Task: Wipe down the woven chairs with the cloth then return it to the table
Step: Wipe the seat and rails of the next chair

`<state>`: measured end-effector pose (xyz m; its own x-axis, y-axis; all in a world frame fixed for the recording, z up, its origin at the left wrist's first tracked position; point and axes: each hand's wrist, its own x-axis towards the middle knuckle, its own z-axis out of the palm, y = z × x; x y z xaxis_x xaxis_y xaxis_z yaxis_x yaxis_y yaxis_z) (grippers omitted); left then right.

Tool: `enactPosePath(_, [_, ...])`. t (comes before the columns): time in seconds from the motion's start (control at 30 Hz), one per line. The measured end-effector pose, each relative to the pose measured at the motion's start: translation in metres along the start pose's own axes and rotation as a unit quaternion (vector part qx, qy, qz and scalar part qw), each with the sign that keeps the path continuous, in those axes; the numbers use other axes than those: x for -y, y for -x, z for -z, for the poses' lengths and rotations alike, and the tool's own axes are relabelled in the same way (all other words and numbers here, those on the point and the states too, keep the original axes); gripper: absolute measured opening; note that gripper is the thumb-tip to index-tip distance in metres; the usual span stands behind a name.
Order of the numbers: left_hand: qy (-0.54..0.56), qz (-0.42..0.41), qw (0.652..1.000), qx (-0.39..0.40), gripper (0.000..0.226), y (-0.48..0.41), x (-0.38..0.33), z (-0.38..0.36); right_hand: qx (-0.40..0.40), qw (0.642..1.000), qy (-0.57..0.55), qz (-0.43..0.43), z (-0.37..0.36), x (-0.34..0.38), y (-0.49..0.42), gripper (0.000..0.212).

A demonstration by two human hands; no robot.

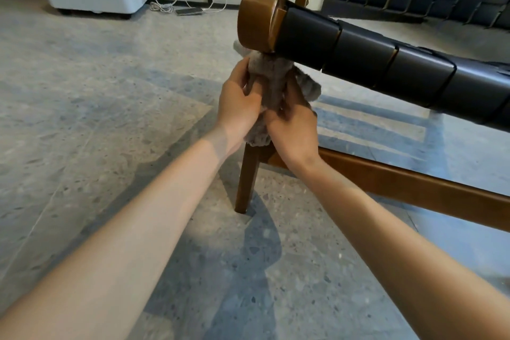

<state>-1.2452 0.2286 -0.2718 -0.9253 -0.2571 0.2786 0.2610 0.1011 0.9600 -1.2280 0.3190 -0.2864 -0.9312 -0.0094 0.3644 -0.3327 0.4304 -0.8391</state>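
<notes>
cloth point(271, 83) bunched round chair leg point(247, 182), just under wood rail end point(258, 22) | risk: cloth slides down leg or drops to floor point(82, 91) if hold loosens; woven straps point(358, 61) could get skipped | L hand point(238, 102) + R hand point(292, 124) both curled, clutching cloth vs leg | table not in view

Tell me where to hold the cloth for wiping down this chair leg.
Grip the cloth at its middle, where it bunches over the leg just under the seat corner. Come from both sides, as the left hand and right hand do: the leg is a slim post, so fingers can likely close round it and slide down.
</notes>
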Motion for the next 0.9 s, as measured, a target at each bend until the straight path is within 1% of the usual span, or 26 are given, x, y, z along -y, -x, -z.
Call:
enactPosePath(0.1, [-0.033, 0.017, 0.999, -0.013, 0.023, 0.018, 0.027, 0.006, -0.003, 0.999, 0.036, 0.020, -0.005, -0.017, 0.023, 0.027])
enactPosePath(0.13, [-0.041, 0.031, 0.999, -0.007, 0.022, 0.025, 0.038, 0.008, 0.000, 0.999, 0.043, 0.024, -0.007, -0.023, 0.031, 0.032])
enactPosePath(0.2, [-0.052, 0.062, 0.997, 0.015, 0.020, 0.041, 0.059, 0.014, -0.002, 0.998, 0.066, 0.023, -0.014, -0.032, 0.047, 0.052])
enactPosePath(0.27, [-0.057, 0.088, 0.994, 0.025, 0.016, 0.055, 0.076, 0.019, -0.009, 0.996, 0.080, 0.025, -0.020, -0.037, 0.061, 0.063])
enactPosePath(0.33, [-0.060, 0.106, 0.992, 0.020, 0.016, 0.063, 0.087, 0.022, -0.001, 0.995, 0.090, 0.039, -0.026, -0.041, 0.073, 0.064])
enactPosePath(0.4, [-0.068, 0.113, 0.991, 0.021, 0.021, 0.068, 0.095, 0.024, 0.005, 0.993, 0.103, 0.054, -0.029, -0.046, 0.085, 0.063])
enactPosePath(0.47, [-0.079, 0.126, 0.988, 0.032, 0.027, 0.071, 0.103, 0.026, 0.009, 0.992, 0.119, 0.050, -0.031, -0.053, 0.094, 0.063])
enactPosePath(0.6, [-0.076, 0.137, 0.985, 0.073, 0.032, 0.081, 0.116, 0.033, 0.012, 0.993, 0.117, 0.004, -0.036, -0.059, 0.107, 0.064])
enactPosePath(0.67, [-0.066, 0.132, 0.985, 0.086, 0.033, 0.088, 0.122, 0.038, -0.002, 0.994, 0.109, -0.031, -0.039, -0.060, 0.112, 0.062])
enactPosePath(0.7, [-0.056, 0.129, 0.986, 0.086, 0.038, 0.094, 0.125, 0.040, -0.009, 0.994, 0.097, -0.055, -0.040, -0.060, 0.114, 0.061])
enactPosePath(0.77, [-0.022, 0.132, 0.989, 0.062, 0.051, 0.105, 0.131, 0.043, -0.012, 0.992, 0.043, -0.116, -0.044, -0.058, 0.121, 0.062])
enactPosePath(0.83, [-0.012, 0.149, 0.989, 0.017, 0.058, 0.113, 0.132, 0.043, -0.007, 0.986, -0.022, -0.163, -0.048, -0.055, 0.126, 0.067])
enactPosePath(0.9, [0.006, 0.168, 0.986, -0.013, 0.055, 0.111, 0.130, 0.041, 0.014, 0.984, -0.034, -0.172, -0.052, -0.054, 0.121, 0.071])
